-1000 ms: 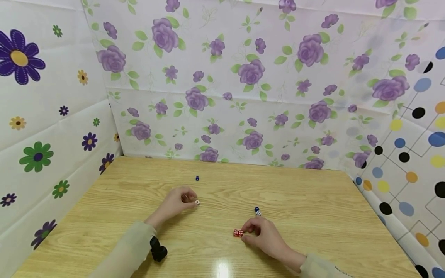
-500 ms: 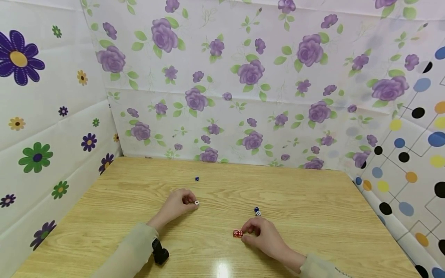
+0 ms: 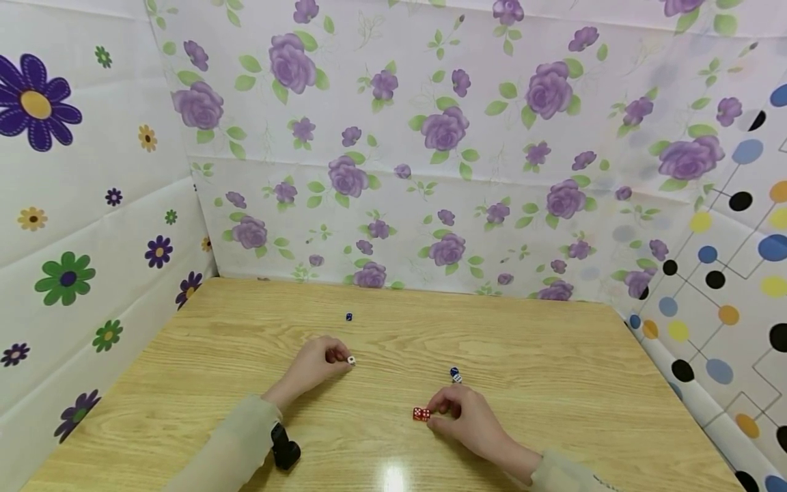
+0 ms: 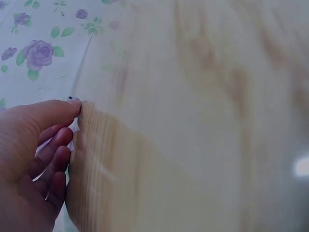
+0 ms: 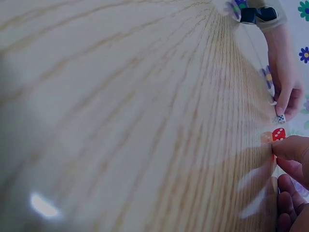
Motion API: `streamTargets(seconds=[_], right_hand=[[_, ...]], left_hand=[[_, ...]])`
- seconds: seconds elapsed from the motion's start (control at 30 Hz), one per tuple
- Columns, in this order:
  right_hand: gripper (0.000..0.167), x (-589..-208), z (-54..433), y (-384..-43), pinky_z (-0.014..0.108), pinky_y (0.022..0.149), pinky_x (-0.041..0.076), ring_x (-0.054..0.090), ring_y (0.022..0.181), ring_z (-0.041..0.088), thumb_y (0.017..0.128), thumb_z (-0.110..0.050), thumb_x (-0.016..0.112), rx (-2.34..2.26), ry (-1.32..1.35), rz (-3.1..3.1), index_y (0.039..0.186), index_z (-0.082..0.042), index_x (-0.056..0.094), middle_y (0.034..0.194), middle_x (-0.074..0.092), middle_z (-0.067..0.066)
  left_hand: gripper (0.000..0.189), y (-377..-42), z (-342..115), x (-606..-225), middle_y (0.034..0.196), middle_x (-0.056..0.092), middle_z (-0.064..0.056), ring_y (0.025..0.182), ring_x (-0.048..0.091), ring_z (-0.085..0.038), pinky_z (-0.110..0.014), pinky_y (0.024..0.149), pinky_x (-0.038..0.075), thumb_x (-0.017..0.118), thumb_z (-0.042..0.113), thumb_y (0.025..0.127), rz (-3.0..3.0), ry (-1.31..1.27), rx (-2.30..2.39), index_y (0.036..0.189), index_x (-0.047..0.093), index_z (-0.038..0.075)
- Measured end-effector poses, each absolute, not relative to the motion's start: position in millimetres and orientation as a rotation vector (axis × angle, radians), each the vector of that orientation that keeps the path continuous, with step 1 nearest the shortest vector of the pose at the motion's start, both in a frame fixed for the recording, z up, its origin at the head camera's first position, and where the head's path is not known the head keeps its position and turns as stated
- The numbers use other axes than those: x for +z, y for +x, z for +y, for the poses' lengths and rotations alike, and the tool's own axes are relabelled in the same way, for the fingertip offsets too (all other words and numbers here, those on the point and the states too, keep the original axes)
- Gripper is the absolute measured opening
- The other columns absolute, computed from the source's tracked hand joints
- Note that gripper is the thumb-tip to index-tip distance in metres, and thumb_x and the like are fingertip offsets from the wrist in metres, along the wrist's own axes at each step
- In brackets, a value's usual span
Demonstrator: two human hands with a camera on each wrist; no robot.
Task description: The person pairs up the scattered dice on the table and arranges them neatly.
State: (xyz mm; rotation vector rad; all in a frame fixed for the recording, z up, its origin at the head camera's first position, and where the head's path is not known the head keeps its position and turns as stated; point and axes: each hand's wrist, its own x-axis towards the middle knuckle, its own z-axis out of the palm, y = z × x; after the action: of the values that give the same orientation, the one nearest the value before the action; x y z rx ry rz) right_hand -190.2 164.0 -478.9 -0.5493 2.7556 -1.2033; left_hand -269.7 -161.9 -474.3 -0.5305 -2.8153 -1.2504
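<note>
My left hand (image 3: 315, 369) pinches a white die (image 3: 351, 361) between thumb and fingers, low over the wooden table. In the right wrist view that white die (image 5: 281, 118) shows dark pips. Right of centre, two red dice (image 3: 421, 414) sit side by side, and my right hand (image 3: 466, 418) holds the nearer-to-hand one at thumb and fingertip. A red die (image 5: 278, 134) shows just beyond the right thumb in the right wrist view. In the left wrist view, the thumb of the left hand (image 4: 34, 145) mostly hides its die.
A blue die (image 3: 348, 317) lies farther back, beyond the left hand. Another blue die (image 3: 454, 371) and a white die (image 3: 458, 378) lie together just behind the right hand. Patterned cloth walls (image 3: 393, 225) border the table (image 3: 541, 342) at the back and sides.
The left hand has shifted slightly right and towards me with the white die. The right hand and the red dice have stayed in place.
</note>
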Motion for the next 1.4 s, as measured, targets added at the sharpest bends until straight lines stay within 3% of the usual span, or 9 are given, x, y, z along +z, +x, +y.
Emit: streamTargets(seconds=[1.4], right_hand=[[0.011,-477,163,-190,0.020,0.067,0.040,0.051,0.077,0.008,0.083,-0.027,0.080,-1.247,-0.556,2.746,0.090,-0.026,0.072,0.090,0.063,-0.004]], left_hand=[[0.009,-255,-67,-476,0.086,0.068,-0.001,0.074,0.056,-0.004,-0.017,0.069,0.048,0.081,0.013,0.081,-2.801,-0.951,-1.193,0.087,0.074,0.011]])
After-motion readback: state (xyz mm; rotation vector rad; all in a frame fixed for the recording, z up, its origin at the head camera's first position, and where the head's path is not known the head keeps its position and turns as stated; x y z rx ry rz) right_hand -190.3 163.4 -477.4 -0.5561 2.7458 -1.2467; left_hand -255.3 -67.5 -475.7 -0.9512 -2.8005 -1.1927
